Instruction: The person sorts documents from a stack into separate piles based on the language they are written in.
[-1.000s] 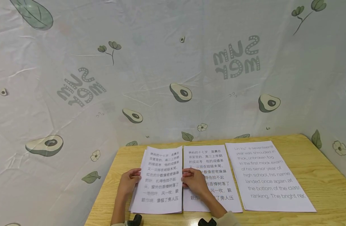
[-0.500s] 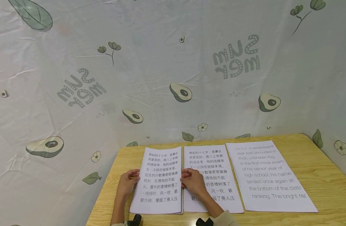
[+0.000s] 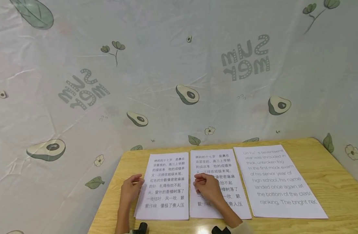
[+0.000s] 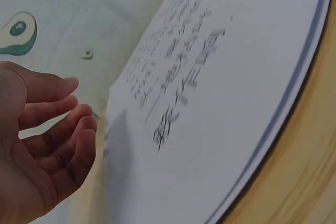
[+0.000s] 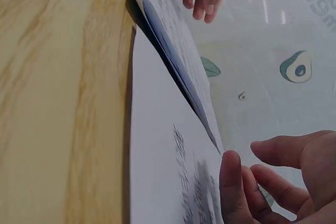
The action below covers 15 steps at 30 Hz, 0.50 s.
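Observation:
On the left of the table lies a stack of white paper (image 3: 167,213) printed in Chinese, its sheets squared up. Beside its left edge is my left hand (image 3: 129,191), fingers loosely bent and nothing between them; a gap to the paper shows in the left wrist view. My right hand (image 3: 208,188) hovers over the left side of the middle paper stack (image 3: 220,213), which bears the same Chinese text and is partly covered by that hand. In the right wrist view, the right fingers (image 5: 231,177) and thumb are apart and hold nothing.
A third paper stack (image 3: 279,182), printed in English, lies slanted at the right with its sheets slightly fanned on the left side. The wood-grain table (image 3: 337,195) ends at a patterned curtain (image 3: 155,81) behind.
Both hands have let go of the left stack. The right hand has moved right, over the middle stack. The left stack's sheets, uneven earlier, now lie flat and aligned.

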Each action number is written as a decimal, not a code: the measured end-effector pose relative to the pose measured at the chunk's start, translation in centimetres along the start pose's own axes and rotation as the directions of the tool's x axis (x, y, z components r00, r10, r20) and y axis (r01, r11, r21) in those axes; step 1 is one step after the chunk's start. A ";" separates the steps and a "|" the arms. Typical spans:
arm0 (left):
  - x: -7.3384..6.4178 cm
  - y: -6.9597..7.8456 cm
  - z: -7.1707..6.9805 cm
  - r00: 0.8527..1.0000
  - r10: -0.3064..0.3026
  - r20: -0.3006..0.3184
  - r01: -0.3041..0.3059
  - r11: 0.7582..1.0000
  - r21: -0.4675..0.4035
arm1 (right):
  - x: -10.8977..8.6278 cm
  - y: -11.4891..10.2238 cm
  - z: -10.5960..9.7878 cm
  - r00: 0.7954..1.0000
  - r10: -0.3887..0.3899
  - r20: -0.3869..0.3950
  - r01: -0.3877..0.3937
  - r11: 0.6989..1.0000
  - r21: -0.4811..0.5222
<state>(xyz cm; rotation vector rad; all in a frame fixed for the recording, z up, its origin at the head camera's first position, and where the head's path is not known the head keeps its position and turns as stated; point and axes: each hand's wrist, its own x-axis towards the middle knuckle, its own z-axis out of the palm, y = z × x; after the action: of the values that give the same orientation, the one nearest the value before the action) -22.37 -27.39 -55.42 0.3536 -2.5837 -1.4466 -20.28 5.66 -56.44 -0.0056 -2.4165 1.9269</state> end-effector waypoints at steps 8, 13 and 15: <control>-1.2 2.8 3.4 0.996 0.057 0.066 -0.056 0.998 -0.011 | -0.1 0.5 -4.0 0.999 0.041 -0.031 -0.044 0.996 -0.074; -1.9 3.9 6.0 0.987 0.096 0.127 -0.091 0.995 -0.042 | -0.4 0.6 -6.8 0.998 0.033 -0.057 -0.041 0.988 -0.152; -2.1 4.2 7.0 0.984 0.104 0.147 -0.099 0.994 -0.042 | -0.4 0.8 -7.8 0.997 0.032 -0.064 -0.044 0.982 -0.184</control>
<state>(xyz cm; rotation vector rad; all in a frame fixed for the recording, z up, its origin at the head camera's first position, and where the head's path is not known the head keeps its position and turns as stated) -22.63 -18.93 -55.52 0.1104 -2.6433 -1.5343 -19.54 13.40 -55.47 -0.1162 -2.5629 1.6823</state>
